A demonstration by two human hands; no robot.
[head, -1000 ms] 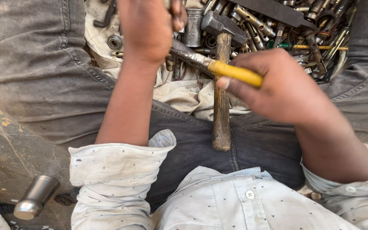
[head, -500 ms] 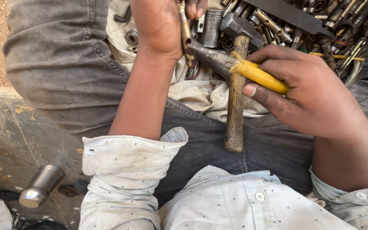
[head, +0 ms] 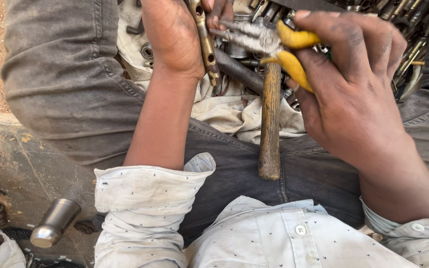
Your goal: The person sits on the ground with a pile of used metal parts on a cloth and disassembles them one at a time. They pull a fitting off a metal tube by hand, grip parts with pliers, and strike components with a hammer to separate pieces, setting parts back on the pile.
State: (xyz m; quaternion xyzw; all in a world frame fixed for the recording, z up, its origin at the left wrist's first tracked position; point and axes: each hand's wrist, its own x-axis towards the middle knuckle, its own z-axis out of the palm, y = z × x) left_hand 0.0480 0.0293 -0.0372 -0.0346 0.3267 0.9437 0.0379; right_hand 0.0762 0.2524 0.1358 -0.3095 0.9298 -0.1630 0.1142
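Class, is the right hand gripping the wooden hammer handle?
No: the right hand holds yellow-handled pliers; the hammer handle lies untouched.

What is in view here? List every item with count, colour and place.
pliers: one, grey steel with yellow grips, held in the right hand, nose pointing left.
brass fitting: one long piece, dull gold, held in the left hand.
hammer: one, worn wooden handle, lying across the lap; head hidden behind the pliers.
loose metal parts: many, grey and brass, heaped on the cloth, too jumbled to count.
cloth: one, dirty white, spread over the lap.
metal cylinder: one, grey, on the ground lower left.
trousers: grey.
shirt: white, dotted.
left hand: closed on the fitting.
right hand: gripping the pliers.
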